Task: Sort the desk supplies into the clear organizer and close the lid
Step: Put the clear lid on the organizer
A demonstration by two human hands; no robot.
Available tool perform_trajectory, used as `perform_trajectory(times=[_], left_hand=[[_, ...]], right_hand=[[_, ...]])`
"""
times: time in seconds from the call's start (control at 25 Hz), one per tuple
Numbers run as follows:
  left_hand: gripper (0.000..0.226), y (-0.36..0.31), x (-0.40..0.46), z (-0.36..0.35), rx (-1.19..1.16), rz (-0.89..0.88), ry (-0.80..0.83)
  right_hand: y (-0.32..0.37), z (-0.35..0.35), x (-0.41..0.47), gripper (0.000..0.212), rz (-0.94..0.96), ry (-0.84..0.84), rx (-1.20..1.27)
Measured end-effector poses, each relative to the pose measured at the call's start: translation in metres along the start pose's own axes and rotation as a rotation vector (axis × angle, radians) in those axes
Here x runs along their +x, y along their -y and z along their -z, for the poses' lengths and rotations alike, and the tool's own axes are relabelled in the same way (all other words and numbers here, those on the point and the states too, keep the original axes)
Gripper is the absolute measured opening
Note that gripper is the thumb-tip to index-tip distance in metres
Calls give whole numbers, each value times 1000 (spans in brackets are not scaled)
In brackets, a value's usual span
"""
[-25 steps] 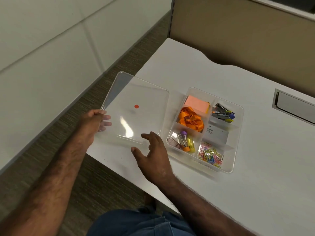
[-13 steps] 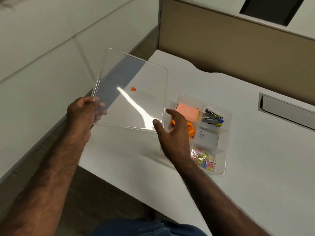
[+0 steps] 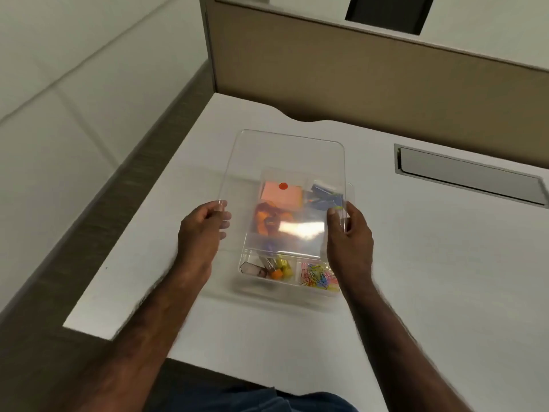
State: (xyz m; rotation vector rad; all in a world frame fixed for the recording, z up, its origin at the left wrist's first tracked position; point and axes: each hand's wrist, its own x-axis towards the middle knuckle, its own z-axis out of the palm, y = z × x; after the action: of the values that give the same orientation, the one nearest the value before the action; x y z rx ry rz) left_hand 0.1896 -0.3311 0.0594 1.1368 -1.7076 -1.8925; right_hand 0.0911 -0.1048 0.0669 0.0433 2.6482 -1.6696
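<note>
lid (image 3: 285, 162): clear sheet with a red dot, held in the air over the organizer, tilted, far edge up toward 12 o'clock. Not seated.
left hand (image 3: 202, 230): your thumb and curled fingers pinch the lid's 9 o'clock edge near the front corner.
right hand (image 3: 349, 233): same pinch on the 3 o'clock edge, fingers wrapped under.
organizer (image 3: 347, 188): on the white desk (image 3: 416, 263), under and slightly toward 5 o'clock of the lid. Near row sticks out uncovered at 6 o'clock.
key relation: the lid sits off toward 11 o'clock from the tray. Its long axis runs 12 to 6, about parallel to the tray's. My read: you need to shift it toward 5 o'clock, level it, then drop. Both hands are equally placed, neither nearer.
contents: paper clips (image 3: 316, 276) front right, small tubes (image 3: 279, 267) front left. All sorted, as far as I can see.
hard to see: back compartments are smeared by glare and blur through the lid; only orange and blue shapes. The tray's far rim is barely readable, so I can't tell the exact corner alignment.
</note>
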Motion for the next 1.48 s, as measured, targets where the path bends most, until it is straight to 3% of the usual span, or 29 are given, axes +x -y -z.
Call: perform_trajectory(times=[0.12,0.36,1.48], left_hand=[[18,26,-11,-18,114,-59,7],[31,68,-26,-32,430,-230,8],[41,94,-12,-24,535,-322,95]], right_hand=[[-28,14,-3,49,-67,-25,-82],[-69,24,-12,46,-74,-57,-196],[-103,15,-1,43,-110,54,-181]])
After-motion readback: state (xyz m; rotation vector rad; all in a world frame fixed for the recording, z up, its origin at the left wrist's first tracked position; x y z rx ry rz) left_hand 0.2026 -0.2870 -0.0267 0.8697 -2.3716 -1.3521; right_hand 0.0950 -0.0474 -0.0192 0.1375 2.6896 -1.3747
